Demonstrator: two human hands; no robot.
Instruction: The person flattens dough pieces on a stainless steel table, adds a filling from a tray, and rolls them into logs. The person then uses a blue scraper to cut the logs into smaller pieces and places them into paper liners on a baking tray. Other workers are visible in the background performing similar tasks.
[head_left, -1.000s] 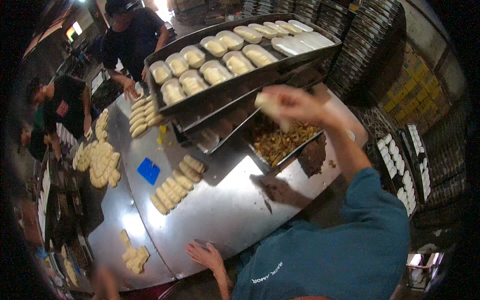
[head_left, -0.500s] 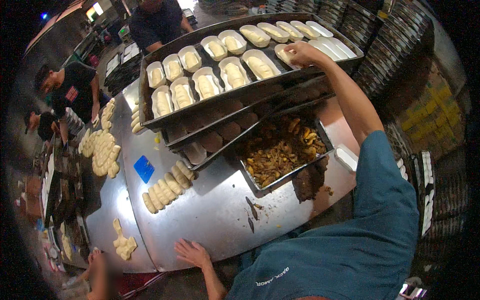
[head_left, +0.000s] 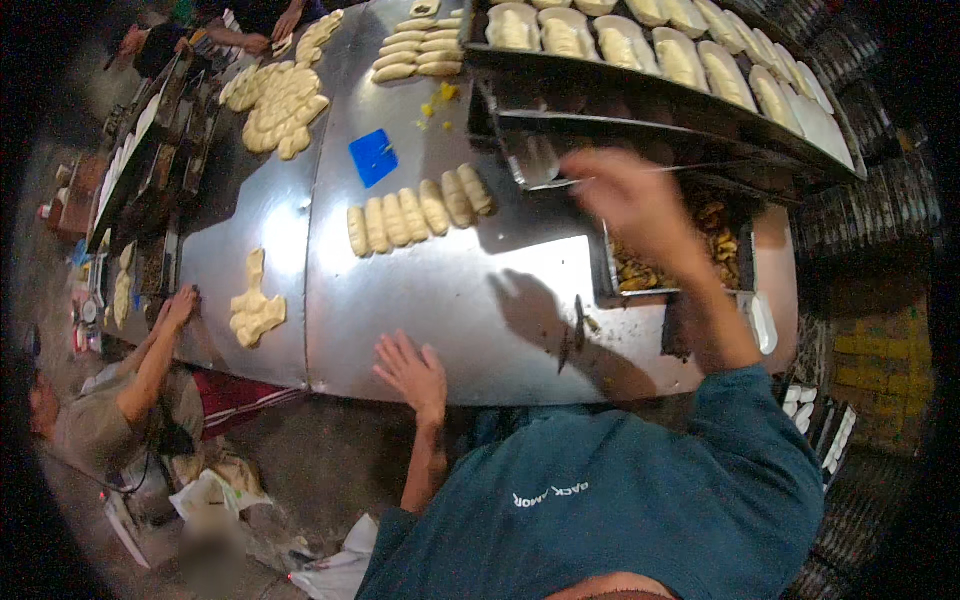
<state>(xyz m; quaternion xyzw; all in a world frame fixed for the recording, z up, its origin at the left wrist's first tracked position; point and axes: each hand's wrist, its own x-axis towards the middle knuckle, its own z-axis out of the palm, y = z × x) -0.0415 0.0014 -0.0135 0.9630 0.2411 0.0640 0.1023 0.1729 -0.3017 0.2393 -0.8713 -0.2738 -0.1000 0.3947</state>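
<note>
My left hand (head_left: 412, 375) lies on the near edge of the metal table (head_left: 430, 320), fingers spread and holding nothing I can see. My right hand (head_left: 625, 195), smeared by motion, hovers left of and above a pan (head_left: 745, 215) of brown and yellow cooked filling, and my forearm covers part of that pan. To the left of my right hand, several shaped dough rolls (head_left: 405, 218) lie in a row. Beyond the right hand a large dark baking tray (head_left: 660, 85) holds dough pieces (head_left: 625, 45) in white paper cups, with more trays stacked beneath it.
A blue scraper (head_left: 373, 158) lies behind the dough rolls. Further left are a big dough cluster (head_left: 285, 110) and a small dough piece (head_left: 257, 305). A white paper cup (head_left: 763, 325) sits by the pan. Co-workers stand at the left and far sides; tray stacks rise at right.
My right hand has left a paper cup on the upper tray and come down toward me. The view has shifted, bringing the table's near edge higher. My left hand stays on the table edge.
</note>
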